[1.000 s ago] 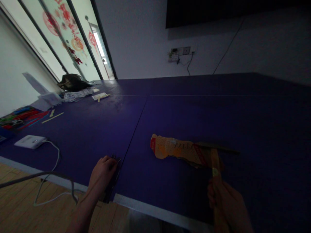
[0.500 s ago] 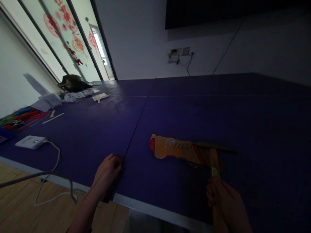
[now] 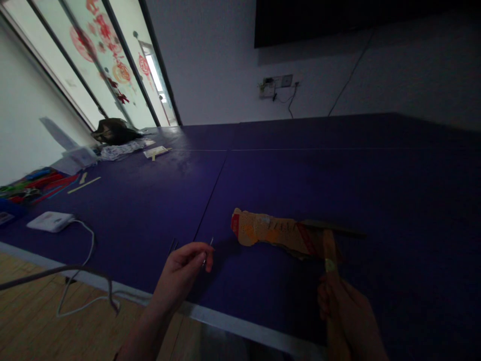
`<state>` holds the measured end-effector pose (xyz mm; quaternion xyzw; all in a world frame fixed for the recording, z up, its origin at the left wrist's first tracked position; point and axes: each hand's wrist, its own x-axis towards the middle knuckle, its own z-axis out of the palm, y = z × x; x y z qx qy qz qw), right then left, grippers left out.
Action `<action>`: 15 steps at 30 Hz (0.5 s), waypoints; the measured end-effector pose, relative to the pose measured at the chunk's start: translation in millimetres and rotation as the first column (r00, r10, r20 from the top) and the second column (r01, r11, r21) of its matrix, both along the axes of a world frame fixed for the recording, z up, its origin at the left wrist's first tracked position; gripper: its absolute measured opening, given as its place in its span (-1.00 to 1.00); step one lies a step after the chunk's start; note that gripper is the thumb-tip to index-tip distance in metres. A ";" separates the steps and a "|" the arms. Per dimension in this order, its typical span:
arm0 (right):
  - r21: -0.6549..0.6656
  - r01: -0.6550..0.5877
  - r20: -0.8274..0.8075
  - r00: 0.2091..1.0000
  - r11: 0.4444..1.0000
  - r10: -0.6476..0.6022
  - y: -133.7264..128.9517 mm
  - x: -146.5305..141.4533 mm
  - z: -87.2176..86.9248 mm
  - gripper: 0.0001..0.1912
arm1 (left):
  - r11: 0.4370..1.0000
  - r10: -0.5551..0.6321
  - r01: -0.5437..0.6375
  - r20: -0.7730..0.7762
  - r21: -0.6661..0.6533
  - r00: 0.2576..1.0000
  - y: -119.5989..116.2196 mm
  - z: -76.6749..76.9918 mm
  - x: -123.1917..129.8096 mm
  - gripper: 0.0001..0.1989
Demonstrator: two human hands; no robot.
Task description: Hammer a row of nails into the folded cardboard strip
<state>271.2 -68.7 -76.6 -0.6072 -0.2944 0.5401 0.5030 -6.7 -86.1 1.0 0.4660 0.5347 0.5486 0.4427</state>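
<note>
Our left grip (image 3: 184,271) has moved right from the slim dark strips (image 3: 173,245) by the desk's front, while our right grip (image 3: 347,308) has hardly shifted. The left grip is narrow: thumb and fingers pinch a thin metal piece (image 3: 211,242), whose bright tip points up and away from us. That piece is over the desk (image 3: 278,175), between the long seam and the left end of the cardboard (image 3: 270,228), apart from the cardboard. Our right grip is closed round the wooden handle of a hammer (image 3: 329,248); its long dark head lies across the right end of the cardboard, where the shade hides whether they touch. The cardboard lies flat, with red bands, orange patches and a row of short dark marks along its upper side.

Just left of our left grip are the slim dark strips, partly hidden behind it. Farther left sits a white box (image 3: 50,221) with a pale cable (image 3: 91,240) running over the front edge. Behind it are a heap of coloured items (image 3: 50,181), a pale stick (image 3: 84,185), a small white packet (image 3: 156,151) and a dark bag (image 3: 116,132). Beyond the desk, sockets (image 3: 277,86) sit low on the grey wall.
</note>
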 end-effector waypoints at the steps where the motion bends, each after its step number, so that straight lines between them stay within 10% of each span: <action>1: 0.004 0.002 -0.004 1.000 1.000 -0.002 0.0 -0.4 0.1 -0.55 | 1.000 -0.006 0.006 0.032 0.002 0.999 0.6 -0.2 3.1 -0.74; 8: -0.011 0.004 -0.005 1.000 1.000 -0.004 0.2 -4.5 7.2 -0.52 | 1.000 0.005 -0.007 0.090 0.017 0.996 8.7 -4.6 15.1 -0.75; 15: -0.021 0.006 0.020 1.000 1.000 -0.006 -1.7 -9.7 6.8 -0.57 | 0.988 0.043 -0.005 -0.245 0.156 0.969 36.0 1.2 30.8 -0.84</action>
